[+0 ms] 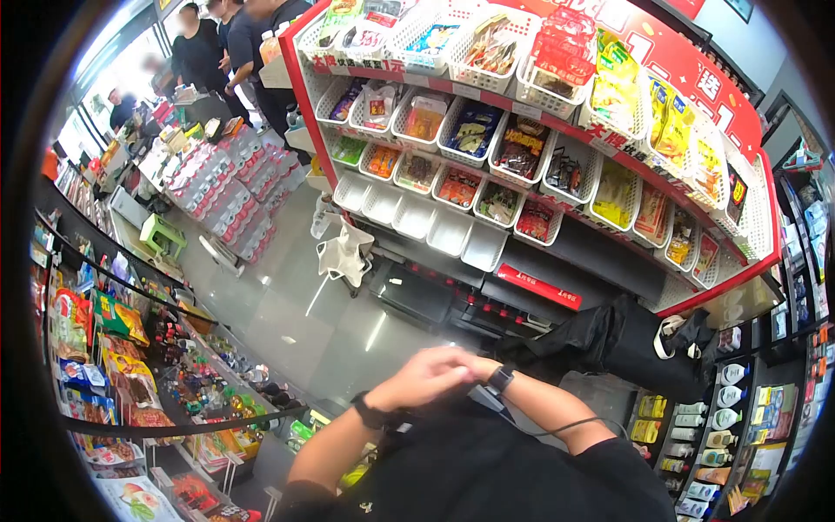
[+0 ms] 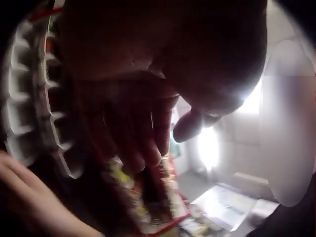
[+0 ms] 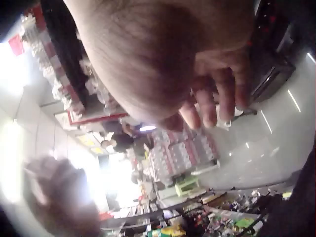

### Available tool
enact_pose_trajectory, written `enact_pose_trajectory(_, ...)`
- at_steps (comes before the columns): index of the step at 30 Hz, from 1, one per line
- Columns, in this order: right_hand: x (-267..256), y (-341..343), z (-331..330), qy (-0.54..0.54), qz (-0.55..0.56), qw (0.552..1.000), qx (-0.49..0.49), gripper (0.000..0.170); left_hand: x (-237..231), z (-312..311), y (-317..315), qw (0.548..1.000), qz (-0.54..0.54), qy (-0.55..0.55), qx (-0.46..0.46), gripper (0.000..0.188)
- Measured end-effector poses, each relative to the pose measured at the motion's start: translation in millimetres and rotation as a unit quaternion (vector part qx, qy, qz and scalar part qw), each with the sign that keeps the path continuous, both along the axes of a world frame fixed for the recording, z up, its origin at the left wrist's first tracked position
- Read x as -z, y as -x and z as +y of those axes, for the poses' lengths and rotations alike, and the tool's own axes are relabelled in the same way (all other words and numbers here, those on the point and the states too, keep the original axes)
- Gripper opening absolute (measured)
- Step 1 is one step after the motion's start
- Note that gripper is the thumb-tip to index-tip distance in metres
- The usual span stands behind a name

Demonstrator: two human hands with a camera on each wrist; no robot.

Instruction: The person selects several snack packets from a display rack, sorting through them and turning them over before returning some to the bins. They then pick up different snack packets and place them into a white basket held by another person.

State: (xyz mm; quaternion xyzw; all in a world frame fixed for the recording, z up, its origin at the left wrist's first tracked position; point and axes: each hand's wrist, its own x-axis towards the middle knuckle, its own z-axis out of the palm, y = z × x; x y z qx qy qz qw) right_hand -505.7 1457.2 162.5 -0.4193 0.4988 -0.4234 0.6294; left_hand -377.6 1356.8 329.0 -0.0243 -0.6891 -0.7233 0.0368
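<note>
In the head view my left hand (image 1: 422, 378) reaches in front of the black shirt and overlaps my right hand (image 1: 475, 369). Most of the right hand is hidden there. The left wrist view shows the left hand (image 2: 143, 98) dark and close, its fingers loosely bent and nothing between them. Part of the other arm (image 2: 39, 202) crosses its lower left corner. Seen from the right wrist, the right hand (image 3: 197, 74) has relaxed, slightly spread fingers and holds nothing. A blurred left hand (image 3: 61, 192) shows at its lower left. Black bands (image 1: 370, 411) circle both wrists.
A red-framed shelf (image 1: 770, 209) of snack packets in white baskets (image 1: 430, 222) stands ahead. A black bag (image 1: 600, 335) lies at its foot. Left are shrink-wrapped bottles (image 1: 230, 187), a green stool (image 1: 163, 233), snack racks (image 1: 130, 383) and several people (image 1: 196, 52). Toiletries (image 1: 722, 418) line the right.
</note>
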Motion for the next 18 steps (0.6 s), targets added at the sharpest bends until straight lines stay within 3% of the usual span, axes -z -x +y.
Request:
enact_pose_trajectory(1, 13, 12, 9, -0.031, 0.064, 0.996, 0.062, 0.026, 11, -11, -6, 0.993, 0.033, 0.09, -0.064, 0.013)
enact_pose_trajectory(2, 25, 24, 19, -0.062, 0.1, 0.984, 0.132, 0.026, 34, -25, -15, 0.981, -0.012, 0.159, -0.114, 0.013)
enact_pose_trajectory(4, 34, 41, 51, -0.085, 0.013, 0.945, 0.315, 0.022, 99, -55, -45, 0.928, -0.129, 0.282, -0.208, 0.015)
enact_pose_trajectory(5, 26, 52, 68, -0.125, -0.03, 0.919, 0.373, 0.022, 162, -72, -72, 0.901, -0.161, 0.311, -0.255, 0.017)
enact_pose_trajectory(6, 33, 60, 86, -0.099, -0.076, 0.902, 0.413, 0.023, 214, -83, -104, 0.861, -0.222, 0.367, -0.272, 0.019)
enact_pose_trajectory(9, 41, 72, 138, -0.131, -0.105, 0.839, 0.517, 0.037, 346, -81, -220, 0.803, -0.4, 0.31, -0.314, 0.027)
enact_pose_trajectory(10, 45, 70, 153, -0.143, -0.055, 0.842, 0.518, 0.04, 413, -78, -272, 0.773, -0.489, 0.295, -0.276, 0.026)
enact_pose_trajectory(11, 53, 69, 167, -0.156, -0.005, 0.843, 0.515, 0.043, 443, -68, -318, 0.717, -0.297, 0.628, -0.055, 0.025)
enact_pose_trajectory(12, 59, 70, 184, -0.187, 0.148, 0.879, 0.414, 0.046, 404, -51, -320, 0.675, -0.451, 0.561, 0.161, 0.023)
enact_pose_trajectory(13, 34, 67, 189, -0.27, 0.212, 0.88, 0.328, 0.044, 398, -40, -330, 0.636, -0.454, 0.562, 0.271, 0.023)
enact_pose_trajectory(15, 37, 64, 210, -0.215, 0.353, 0.889, 0.199, 0.03, 433, -18, -369, 0.715, -0.506, 0.477, 0.072, 0.023)
enact_pose_trajectory(18, 52, 57, 232, -0.168, 0.353, 0.886, 0.249, 0.019, 431, -16, -363, 0.781, -0.53, 0.319, -0.089, 0.02)
